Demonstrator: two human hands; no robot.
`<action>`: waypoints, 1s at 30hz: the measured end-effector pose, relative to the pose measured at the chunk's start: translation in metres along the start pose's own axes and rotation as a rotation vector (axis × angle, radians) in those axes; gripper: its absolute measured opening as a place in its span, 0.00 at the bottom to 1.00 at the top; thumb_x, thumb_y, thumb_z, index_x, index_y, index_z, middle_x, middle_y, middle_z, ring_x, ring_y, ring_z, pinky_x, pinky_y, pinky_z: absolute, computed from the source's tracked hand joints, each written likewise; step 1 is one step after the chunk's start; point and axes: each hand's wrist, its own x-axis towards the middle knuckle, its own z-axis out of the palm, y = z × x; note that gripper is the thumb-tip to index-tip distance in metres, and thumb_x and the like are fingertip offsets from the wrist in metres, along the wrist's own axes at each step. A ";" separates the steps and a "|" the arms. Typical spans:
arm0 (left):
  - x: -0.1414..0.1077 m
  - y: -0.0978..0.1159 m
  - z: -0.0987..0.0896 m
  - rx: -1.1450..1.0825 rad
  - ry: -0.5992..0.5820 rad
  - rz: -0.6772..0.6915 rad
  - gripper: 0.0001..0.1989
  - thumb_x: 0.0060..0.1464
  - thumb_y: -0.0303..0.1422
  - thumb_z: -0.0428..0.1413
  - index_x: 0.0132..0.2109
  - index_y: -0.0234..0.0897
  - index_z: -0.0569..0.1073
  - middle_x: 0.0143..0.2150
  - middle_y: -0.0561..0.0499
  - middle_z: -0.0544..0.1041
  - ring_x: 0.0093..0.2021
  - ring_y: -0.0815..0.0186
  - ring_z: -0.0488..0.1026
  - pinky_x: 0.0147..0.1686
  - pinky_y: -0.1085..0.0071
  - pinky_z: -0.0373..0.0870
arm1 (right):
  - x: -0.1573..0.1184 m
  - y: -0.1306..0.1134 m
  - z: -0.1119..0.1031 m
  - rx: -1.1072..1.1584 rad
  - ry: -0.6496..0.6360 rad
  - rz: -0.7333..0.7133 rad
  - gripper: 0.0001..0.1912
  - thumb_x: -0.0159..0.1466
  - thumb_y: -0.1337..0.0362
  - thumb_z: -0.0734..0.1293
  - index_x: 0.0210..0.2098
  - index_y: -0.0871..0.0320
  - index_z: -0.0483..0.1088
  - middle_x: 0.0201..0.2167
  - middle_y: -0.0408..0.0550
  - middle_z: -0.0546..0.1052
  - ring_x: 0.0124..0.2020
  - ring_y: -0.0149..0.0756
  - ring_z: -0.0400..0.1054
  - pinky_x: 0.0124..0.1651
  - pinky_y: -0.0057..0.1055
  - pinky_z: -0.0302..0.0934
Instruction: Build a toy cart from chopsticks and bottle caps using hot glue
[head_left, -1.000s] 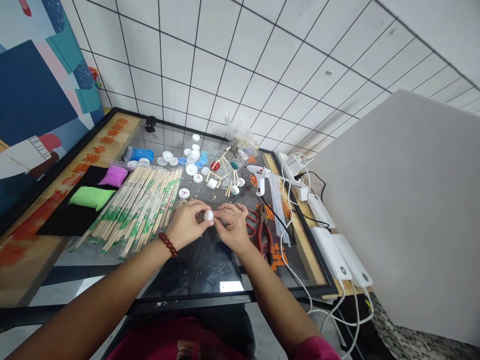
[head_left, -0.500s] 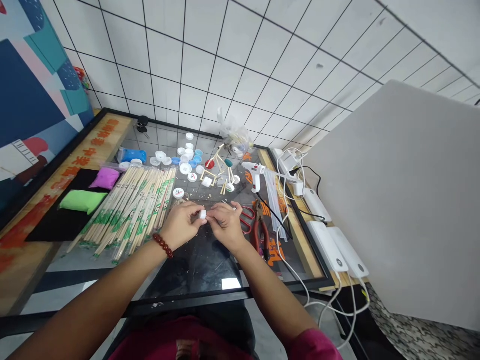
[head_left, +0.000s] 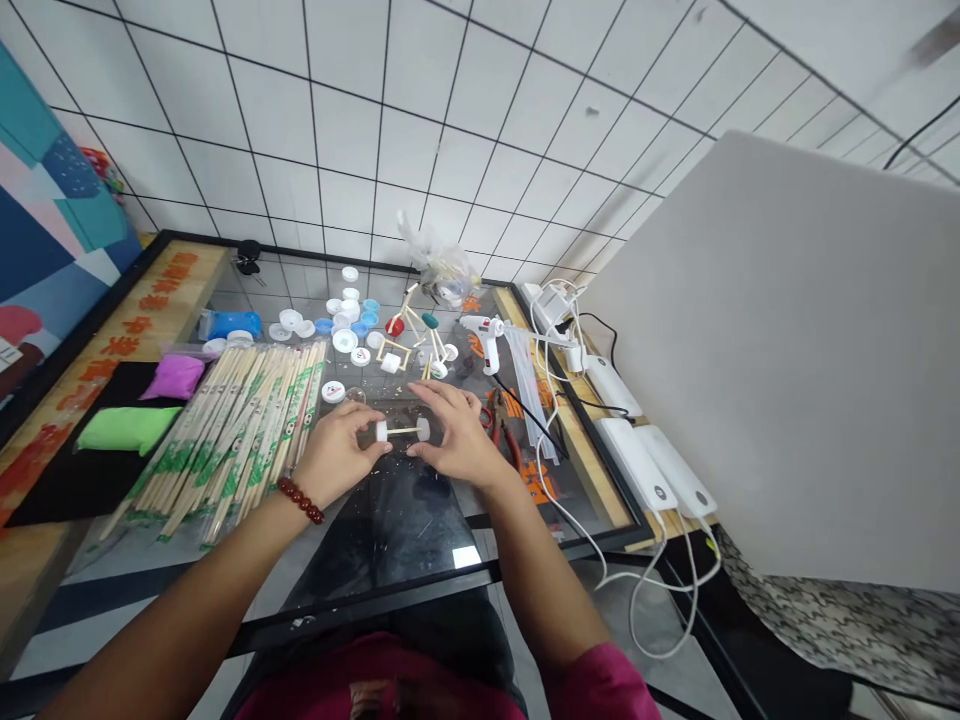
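Observation:
My left hand (head_left: 339,452) pinches a white bottle cap (head_left: 382,431) between thumb and fingers over the dark glass tabletop. A short wooden stick (head_left: 403,430) runs level from that cap to a second whitish cap (head_left: 424,429). My right hand (head_left: 459,432) is beside the second cap, fingers stretched out and thumb apart from them; whether it touches the cap I cannot tell. Beyond my hands is a small stick frame (head_left: 394,350) with caps on it. A loose white cap with a printed top (head_left: 333,391) rests near my left fingers.
Wrapped chopsticks (head_left: 232,430) lie at left, by green (head_left: 127,430) and purple packets (head_left: 172,377). Several white and blue caps (head_left: 345,341) lie behind. At right are a glue gun (head_left: 485,340), glue sticks (head_left: 531,390), red-handled pliers (head_left: 508,435), white cables and power banks (head_left: 637,465).
The view has shifted, moving the table items leftward. My right hand has opened from its pinch, and the stick with a cap at each end now shows between my hands.

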 end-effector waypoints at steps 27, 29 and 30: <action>0.021 0.013 -0.068 -0.243 0.425 -0.142 0.08 0.54 0.41 0.61 0.37 0.42 0.76 0.40 0.51 0.78 0.45 0.58 0.77 0.51 0.57 0.75 | -0.005 0.032 -0.022 0.183 0.677 0.179 0.09 0.67 0.63 0.64 0.41 0.53 0.78 0.38 0.51 0.80 0.42 0.41 0.75 0.48 0.41 0.70; 0.025 0.007 -0.075 -0.180 0.444 -0.106 0.08 0.52 0.41 0.62 0.32 0.43 0.76 0.37 0.53 0.78 0.43 0.58 0.77 0.50 0.56 0.75 | -0.004 0.030 -0.020 0.153 0.658 0.158 0.08 0.67 0.63 0.65 0.40 0.53 0.78 0.37 0.50 0.80 0.41 0.40 0.75 0.47 0.40 0.70; 0.027 0.004 -0.077 -0.154 0.439 -0.103 0.08 0.51 0.41 0.63 0.31 0.43 0.76 0.37 0.53 0.78 0.41 0.58 0.76 0.48 0.56 0.75 | -0.003 0.029 -0.019 0.134 0.638 0.144 0.08 0.67 0.63 0.65 0.39 0.53 0.78 0.37 0.50 0.80 0.41 0.40 0.75 0.46 0.39 0.70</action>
